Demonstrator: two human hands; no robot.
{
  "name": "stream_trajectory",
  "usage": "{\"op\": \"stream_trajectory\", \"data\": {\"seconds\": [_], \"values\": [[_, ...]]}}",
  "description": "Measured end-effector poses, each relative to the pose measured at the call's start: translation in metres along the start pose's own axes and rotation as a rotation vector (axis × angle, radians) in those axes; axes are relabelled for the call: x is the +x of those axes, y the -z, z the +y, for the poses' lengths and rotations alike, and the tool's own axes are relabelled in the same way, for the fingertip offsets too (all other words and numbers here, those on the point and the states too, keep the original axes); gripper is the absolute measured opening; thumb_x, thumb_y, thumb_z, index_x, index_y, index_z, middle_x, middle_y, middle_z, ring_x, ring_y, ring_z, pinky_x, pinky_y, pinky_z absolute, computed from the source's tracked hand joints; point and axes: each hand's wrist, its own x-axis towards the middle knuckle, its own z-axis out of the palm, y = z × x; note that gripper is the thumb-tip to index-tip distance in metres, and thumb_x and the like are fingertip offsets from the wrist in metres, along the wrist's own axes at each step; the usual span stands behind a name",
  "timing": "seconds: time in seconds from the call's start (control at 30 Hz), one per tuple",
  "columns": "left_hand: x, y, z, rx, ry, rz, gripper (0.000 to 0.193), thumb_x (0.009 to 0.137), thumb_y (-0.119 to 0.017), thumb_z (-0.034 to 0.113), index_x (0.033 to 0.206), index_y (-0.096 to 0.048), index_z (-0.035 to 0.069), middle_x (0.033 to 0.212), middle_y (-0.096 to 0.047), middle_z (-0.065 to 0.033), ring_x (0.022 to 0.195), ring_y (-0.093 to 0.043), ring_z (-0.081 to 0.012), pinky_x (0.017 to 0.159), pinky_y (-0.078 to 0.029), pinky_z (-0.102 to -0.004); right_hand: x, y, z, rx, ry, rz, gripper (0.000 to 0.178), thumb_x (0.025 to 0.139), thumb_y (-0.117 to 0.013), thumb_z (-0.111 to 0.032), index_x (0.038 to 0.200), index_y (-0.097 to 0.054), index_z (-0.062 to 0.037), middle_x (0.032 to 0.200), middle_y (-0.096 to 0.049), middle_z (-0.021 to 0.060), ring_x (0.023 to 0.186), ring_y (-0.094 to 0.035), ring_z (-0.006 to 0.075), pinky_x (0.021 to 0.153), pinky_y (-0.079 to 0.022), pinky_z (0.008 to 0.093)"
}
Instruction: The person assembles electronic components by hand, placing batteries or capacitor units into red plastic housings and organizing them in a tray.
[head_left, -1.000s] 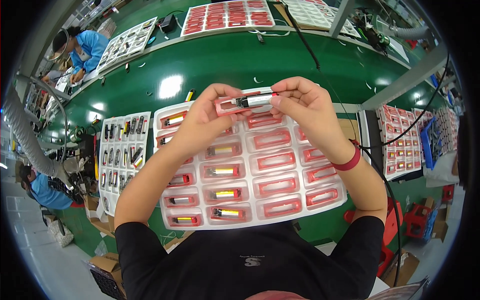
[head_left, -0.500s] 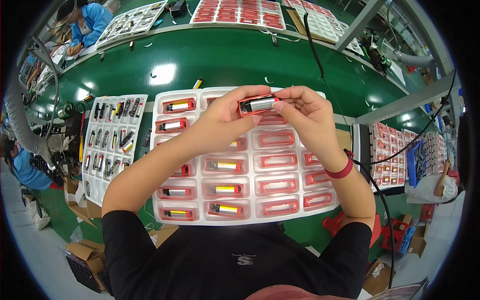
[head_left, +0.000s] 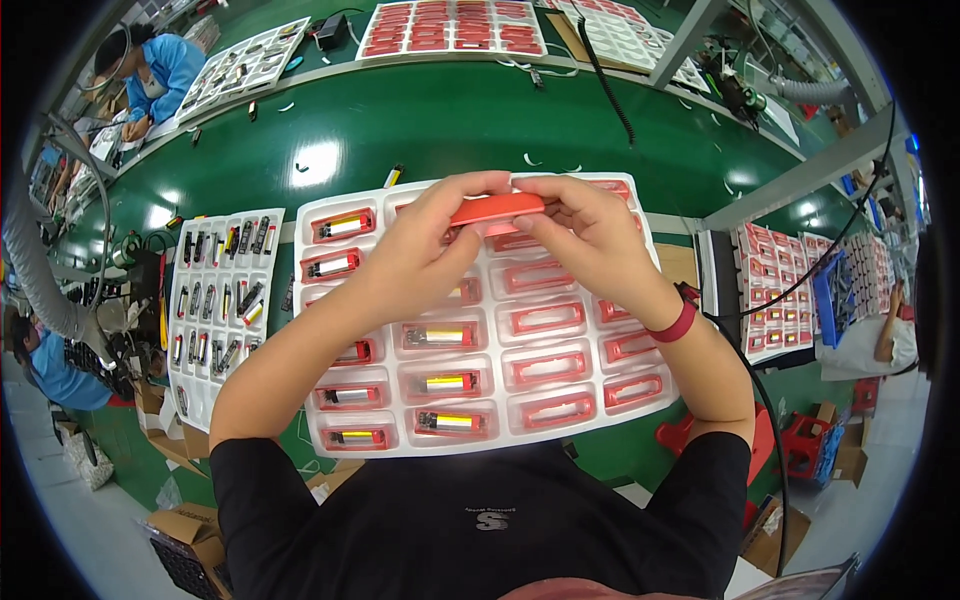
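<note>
Above a white moulded plastic tray [head_left: 497, 372], you are gripping an elongated, round-ended red plastic shell [head_left: 497, 208] between both hands. Its closed face is now turning upward, where half a second ago its open side was baring a silver cell. The turn is hiding the inside: the cell is probably sitting snugly in the shell, though the view is not confirming it. Your left hand [head_left: 440, 220] is pinching one end, fingers curling close; your right hand [head_left: 585, 215] is holding the other just as narrowly, thumb pressing along the near edge.

The shell is showing a smooth, gently curving surface, with a paler pinkish strip running along its near side. Below, hollow red plastic frames [head_left: 519, 323] are lying in rounded rectangular wells, while those to the left are cradling silver-and-yellow cells [head_left: 447, 382]. Beyond the tray, a glossy green tabletop [head_left: 430, 120] is reflecting white light. A red band [head_left: 673, 325] is circling your right wrist.
</note>
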Motion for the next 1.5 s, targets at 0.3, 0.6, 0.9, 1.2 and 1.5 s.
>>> {"op": "stream_trajectory", "data": {"seconds": [0.3, 0.6, 0.9, 1.2, 1.5], "values": [[0.012, 0.003, 0.008, 0.477, -0.338, 0.052, 0.044, 0.084, -0.061, -0.008, 0.127, -0.063, 0.0, 0.118, -0.067, -0.0197, 0.107, -0.067, -0.0358, 0.091, -0.055, -0.0407, -0.008, 0.01, -0.002, -0.763, 0.63, 0.07, 0.038, 0.079, -0.068, 0.005, 0.116, -0.064, 0.0018, 0.102, -0.067, 0.0177, 0.087, -0.067, 0.0344, 0.074, -0.056, 0.0412], [0.026, 0.003, -0.007, 0.358, -0.305, 0.107, 0.04, 0.089, -0.059, -0.007, 0.129, -0.063, 0.001, 0.121, -0.065, -0.0191, 0.108, -0.067, -0.0336, 0.088, -0.056, -0.0392, 0.01, 0.014, -0.005, -0.534, 0.511, 0.062, 0.032, 0.082, -0.068, 0.007, 0.114, -0.065, 0.0025, 0.1, -0.066, 0.0169, 0.087, -0.067, 0.029, 0.073, -0.055, 0.0353], [0.053, -0.004, -0.027, 0.159, -0.362, 0.281, 0.03, 0.093, -0.056, -0.004, 0.122, -0.063, -0.001, 0.115, -0.063, -0.0185, 0.103, -0.065, -0.0363, 0.089, -0.052, -0.0427, 0.041, 0.012, 0.018, -0.527, 0.526, 0.21, 0.026, 0.086, -0.071, 0.004, 0.111, -0.066, 0.0019, 0.097, -0.068, 0.0123, 0.083, -0.068, 0.022, 0.076, -0.054, 0.0296], [0.05, 0.021, -0.066, 0.723, -0.115, 0.038, 0.02, 0.09, -0.068, 0.02, 0.104, -0.077, 0.01, 0.102, -0.066, -0.0138, 0.096, -0.064, -0.0316, 0.084, -0.051, -0.0461, 0.175, 0.003, 0.032, -0.677, 0.314, -0.256, 0.028, 0.086, -0.069, -0.006, 0.113, -0.07, -0.0017, 0.119, -0.068, 0.0097, 0.108, -0.065, 0.0238, 0.094, -0.053, 0.0359], [0.003, 0.03, -0.032, 0.826, -0.267, -0.04, 0.024, 0.086, -0.065, 0.013, 0.107, -0.069, 0.003, 0.112, -0.066, -0.0125, 0.105, -0.064, -0.0315, 0.09, -0.051, -0.0462, 0.254, -0.111, 0.116, -1.147, 0.063, -1.185, 0.029, 0.082, -0.064, -0.008, 0.107, -0.079, -0.0084, 0.147, -0.058, 0.0144, 0.133, -0.057, 0.0311, 0.107, -0.048, 0.039]]}}
